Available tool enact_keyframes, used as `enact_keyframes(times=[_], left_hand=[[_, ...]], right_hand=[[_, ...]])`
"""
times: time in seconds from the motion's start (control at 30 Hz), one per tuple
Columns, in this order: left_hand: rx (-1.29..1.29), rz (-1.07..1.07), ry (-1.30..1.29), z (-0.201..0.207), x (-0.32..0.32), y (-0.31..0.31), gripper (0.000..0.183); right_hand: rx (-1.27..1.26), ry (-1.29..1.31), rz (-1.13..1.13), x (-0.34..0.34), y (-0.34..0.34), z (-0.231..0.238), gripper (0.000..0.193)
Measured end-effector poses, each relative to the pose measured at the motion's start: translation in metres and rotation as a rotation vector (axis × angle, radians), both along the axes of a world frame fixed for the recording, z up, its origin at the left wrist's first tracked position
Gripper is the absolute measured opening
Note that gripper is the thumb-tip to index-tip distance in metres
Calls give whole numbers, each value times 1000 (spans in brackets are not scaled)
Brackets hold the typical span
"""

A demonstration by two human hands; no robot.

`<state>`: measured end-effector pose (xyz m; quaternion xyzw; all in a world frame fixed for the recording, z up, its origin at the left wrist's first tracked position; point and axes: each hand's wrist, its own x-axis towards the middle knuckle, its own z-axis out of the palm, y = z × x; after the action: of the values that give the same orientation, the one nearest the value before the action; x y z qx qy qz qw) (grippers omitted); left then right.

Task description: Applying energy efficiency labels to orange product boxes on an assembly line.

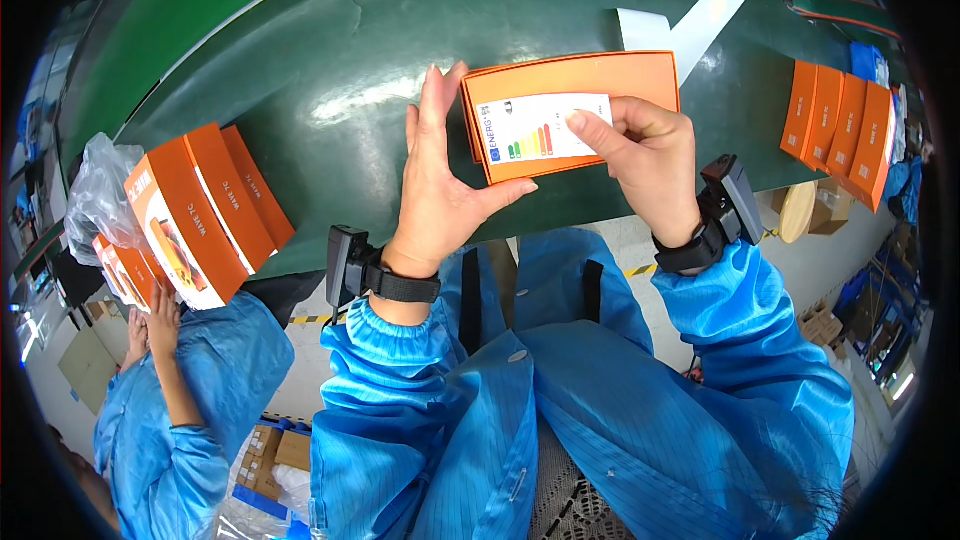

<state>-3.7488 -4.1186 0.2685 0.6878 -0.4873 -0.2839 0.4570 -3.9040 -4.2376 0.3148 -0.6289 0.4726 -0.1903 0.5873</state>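
Observation:
An orange box (560, 78) lies in front of me on the green table, with a raised rim showing along its edges. Over its lower part is a white energy label (540, 140) with coloured bars. My right hand (650, 155) pinches the label's right end between thumb and fingers. At the box's left end, my left hand (440, 165) is open, thumb and fingers spread apart around the corner. Whether it touches the box I cannot tell.
Orange boxes stand in a row (835, 125) at the right and in a stack (205, 210) at the left, near a clear plastic bag (100, 185). A white strip (735, 0) runs off behind the box. A co-worker's hands (160, 325) are at boxes lower left.

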Motion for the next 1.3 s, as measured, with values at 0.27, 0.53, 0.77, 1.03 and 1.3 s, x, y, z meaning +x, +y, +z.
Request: enact_keyframes(times=[0.27, 0.53, 0.77, 1.03, 1.3], left_hand=[[9, -5, 13, -1, 1, 0, 126], [3, -6, 12, -4, 1, 1, 127], [14, -4, 2, -4, 1, 1, 127], [8, 16, 12, -2, 0, 1, 125], [8, -8, 66, -1, -1, -1, 127]], right_hand=[[3, -18, -9, 1, 0, -2, 13], [1, -21, -5, 1, 0, -3, 12], [17, -36, -10, 1, 1, -5, 12], [-55, -3, 4, 1, 0, -6, 13], [-188, 125, 24, 5, -1, -3, 19]])
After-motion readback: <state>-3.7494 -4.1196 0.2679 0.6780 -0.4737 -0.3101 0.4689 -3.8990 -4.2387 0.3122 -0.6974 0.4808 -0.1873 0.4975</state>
